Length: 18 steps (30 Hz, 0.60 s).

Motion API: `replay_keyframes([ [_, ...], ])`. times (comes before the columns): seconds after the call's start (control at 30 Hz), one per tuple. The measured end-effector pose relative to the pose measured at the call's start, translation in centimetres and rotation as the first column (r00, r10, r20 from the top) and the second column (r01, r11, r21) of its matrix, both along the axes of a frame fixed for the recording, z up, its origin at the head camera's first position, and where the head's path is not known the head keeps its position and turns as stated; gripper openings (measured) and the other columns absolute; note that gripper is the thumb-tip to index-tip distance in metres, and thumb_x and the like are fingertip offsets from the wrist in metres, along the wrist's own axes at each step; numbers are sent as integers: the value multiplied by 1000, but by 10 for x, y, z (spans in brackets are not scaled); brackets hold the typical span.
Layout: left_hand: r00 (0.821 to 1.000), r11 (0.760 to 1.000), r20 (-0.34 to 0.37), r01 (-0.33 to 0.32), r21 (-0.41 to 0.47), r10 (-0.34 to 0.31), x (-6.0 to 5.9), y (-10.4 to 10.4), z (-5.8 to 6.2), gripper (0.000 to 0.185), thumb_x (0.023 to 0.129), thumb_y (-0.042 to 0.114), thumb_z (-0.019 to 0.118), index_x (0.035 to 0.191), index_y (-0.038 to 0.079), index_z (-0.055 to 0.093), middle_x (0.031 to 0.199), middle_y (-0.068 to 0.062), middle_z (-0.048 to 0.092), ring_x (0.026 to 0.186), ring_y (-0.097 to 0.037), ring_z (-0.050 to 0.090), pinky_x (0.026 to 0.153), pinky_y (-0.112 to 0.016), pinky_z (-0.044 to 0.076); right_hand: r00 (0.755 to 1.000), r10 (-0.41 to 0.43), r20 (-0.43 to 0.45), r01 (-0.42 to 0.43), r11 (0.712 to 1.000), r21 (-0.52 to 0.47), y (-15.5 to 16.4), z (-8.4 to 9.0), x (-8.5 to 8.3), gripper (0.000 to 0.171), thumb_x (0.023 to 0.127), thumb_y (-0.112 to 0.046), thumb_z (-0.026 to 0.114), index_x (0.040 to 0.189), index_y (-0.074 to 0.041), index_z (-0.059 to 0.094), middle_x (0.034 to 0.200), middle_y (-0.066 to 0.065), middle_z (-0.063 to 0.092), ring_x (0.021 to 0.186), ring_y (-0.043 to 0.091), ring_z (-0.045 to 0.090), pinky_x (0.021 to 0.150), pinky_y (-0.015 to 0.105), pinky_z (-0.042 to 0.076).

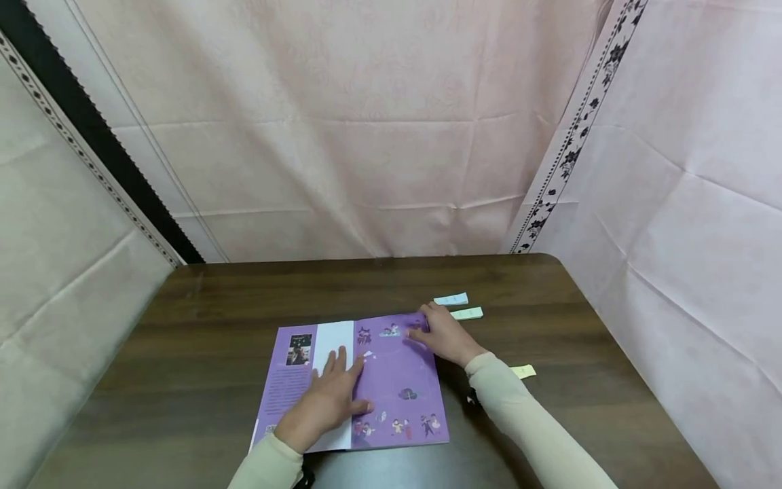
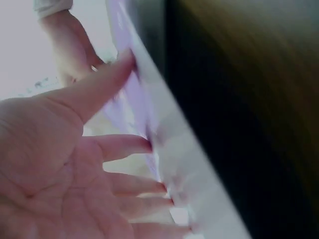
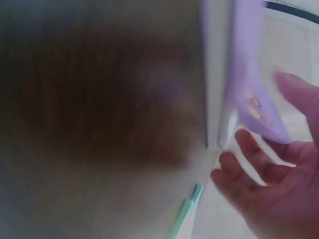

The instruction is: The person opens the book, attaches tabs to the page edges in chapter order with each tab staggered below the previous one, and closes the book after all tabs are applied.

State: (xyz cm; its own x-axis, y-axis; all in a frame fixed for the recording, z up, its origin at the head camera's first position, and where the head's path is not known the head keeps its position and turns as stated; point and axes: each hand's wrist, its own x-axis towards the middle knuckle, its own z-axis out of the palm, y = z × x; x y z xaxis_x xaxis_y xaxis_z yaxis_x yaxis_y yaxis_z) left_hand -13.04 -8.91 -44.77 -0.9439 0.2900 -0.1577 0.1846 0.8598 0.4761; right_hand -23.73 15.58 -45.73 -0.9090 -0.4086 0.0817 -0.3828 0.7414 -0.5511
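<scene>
Both hands were on the purple book [image 1: 391, 380], which lay flat near the front middle of the dark wooden table [image 1: 214, 305]. My left hand [image 1: 326, 401] was spread flat across the middle of it, fingers straight and pressing down where the white strip meets the purple cover, thumb out to the right. My right hand [image 1: 442, 334] was at the book's far right corner, fingers loosely bent with the tips at the cover's edge. In the right wrist view that corner looked lifted a bit off the white pages, with my fingers [image 3: 249, 149] just beside it, but I couldn't tell if I was really pinching it or only touching it.

Three small paper slips sat off to the right: a bluish slip [image 1: 451, 299] and a greenish slip [image 1: 467, 313] just past my right hand, and a yellow slip [image 1: 523, 371] beside my right sleeve [image 1: 525, 421], partly tucked behind it.

Honestly, both wrist views were super blurry. The left one showed only my open palm and the book edge-on, and the little pictures on the cover were too small to make out.
</scene>
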Motion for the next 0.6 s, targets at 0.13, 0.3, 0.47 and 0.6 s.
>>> replay_keyframes([
  [0.13,997,986,-19,76,145,-74,2,6,1,74,94,24,81,149,-14,49,159,-37,38,149,-52,38,121,-62,33,955,116,272,-18,941,-338,3,3,22,58,114,-44,45,147,2,56,136,23,66,126,37,63,110,54,49],
  [0.3,996,901,85,-26,433,-12,-4,8,2,76,112,51,44,157,-10,39,160,-32,41,147,-51,41,121,-62,34,835,356,419,-124,865,-487,-7,0,61,70,114,-51,7,168,-9,26,167,22,37,153,42,38,123,61,31],
  [0.47,970,752,242,-161,639,2,-9,4,7,77,112,59,30,146,-6,56,143,-25,63,138,-43,56,121,-63,32,842,414,345,-286,886,-365,-25,-2,85,61,115,-51,14,171,-28,11,177,5,15,161,30,20,128,56,23],
  [0.6,960,680,279,-217,701,19,-12,-6,6,60,111,46,47,141,-4,61,131,-18,72,128,-33,65,121,-60,34,850,422,315,-349,899,-263,-32,-4,91,62,114,-51,19,170,-31,1,178,-1,0,164,25,5,130,55,13],
])
